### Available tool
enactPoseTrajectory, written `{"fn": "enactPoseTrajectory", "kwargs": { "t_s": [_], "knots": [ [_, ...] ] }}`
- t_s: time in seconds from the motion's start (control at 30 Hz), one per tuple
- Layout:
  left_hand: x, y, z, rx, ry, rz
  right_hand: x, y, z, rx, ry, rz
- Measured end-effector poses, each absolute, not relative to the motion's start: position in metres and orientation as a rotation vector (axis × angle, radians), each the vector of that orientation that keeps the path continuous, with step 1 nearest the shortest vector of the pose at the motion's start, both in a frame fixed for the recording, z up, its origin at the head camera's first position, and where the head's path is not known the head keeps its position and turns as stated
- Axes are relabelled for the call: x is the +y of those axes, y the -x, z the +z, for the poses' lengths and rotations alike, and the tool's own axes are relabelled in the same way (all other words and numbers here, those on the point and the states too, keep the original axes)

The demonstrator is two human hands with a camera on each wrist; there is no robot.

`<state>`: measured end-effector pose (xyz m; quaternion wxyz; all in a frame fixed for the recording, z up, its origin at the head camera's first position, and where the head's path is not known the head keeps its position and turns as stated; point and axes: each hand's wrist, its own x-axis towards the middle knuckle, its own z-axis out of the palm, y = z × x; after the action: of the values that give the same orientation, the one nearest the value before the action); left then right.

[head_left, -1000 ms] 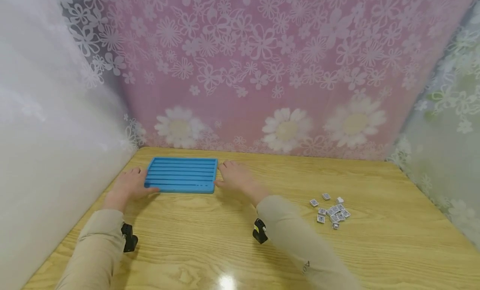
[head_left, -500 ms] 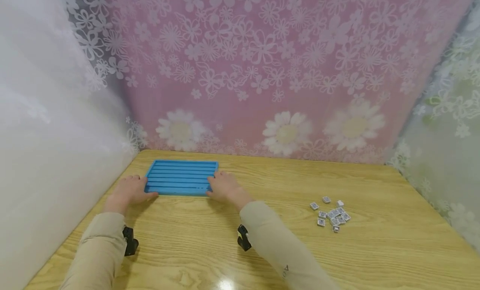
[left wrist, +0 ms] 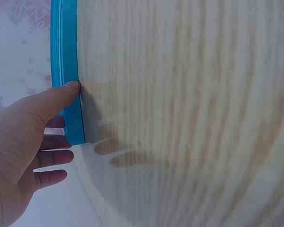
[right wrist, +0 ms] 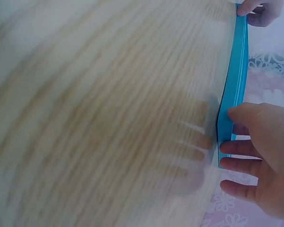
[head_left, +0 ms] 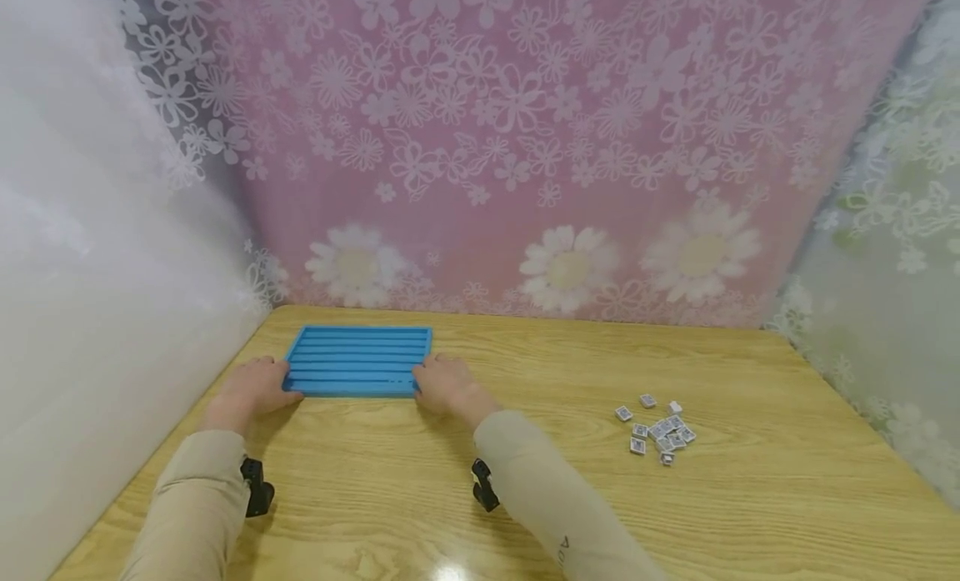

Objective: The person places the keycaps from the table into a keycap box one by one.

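Tray (head_left: 358,360), long axis running crosswise, lies between left hand (head_left: 257,386) and right hand (head_left: 448,386), each (I see remotely) pinching a near corner.

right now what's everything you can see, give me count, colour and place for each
ridged tray: one, blue, far left of the table
small tiles: about a dozen, white and grey, right half of the table
table: one, yellowish wood grain, under all this
back wall covering: one, pink with white flowers, behind the table
side wall coverings: two, mostly whitish, left and right
wrist cameras: two, black, one per wrist
sleeves: two, beige, one per arm
left hand: one, bare, gripping the tray's near left corner
right hand: one, bare, gripping its near right corner
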<state>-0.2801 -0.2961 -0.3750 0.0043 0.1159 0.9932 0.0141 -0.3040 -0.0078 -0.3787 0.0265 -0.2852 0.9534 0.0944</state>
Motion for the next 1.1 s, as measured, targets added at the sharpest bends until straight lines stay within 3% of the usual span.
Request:
{"fn": "enactPoseTrajectory", "kwargs": {
  "t_s": [0.77,1.1],
  "knots": [
    [-0.257,0.288,-0.366,2.986,-0.457,0.036,0.046,0.313,-0.374,2.878,1.018,0.194],
    [-0.224,0.295,-0.367,2.984,-0.604,-0.081,0.084,0.317,-0.371,2.887,0.950,0.130]
  ]
}}
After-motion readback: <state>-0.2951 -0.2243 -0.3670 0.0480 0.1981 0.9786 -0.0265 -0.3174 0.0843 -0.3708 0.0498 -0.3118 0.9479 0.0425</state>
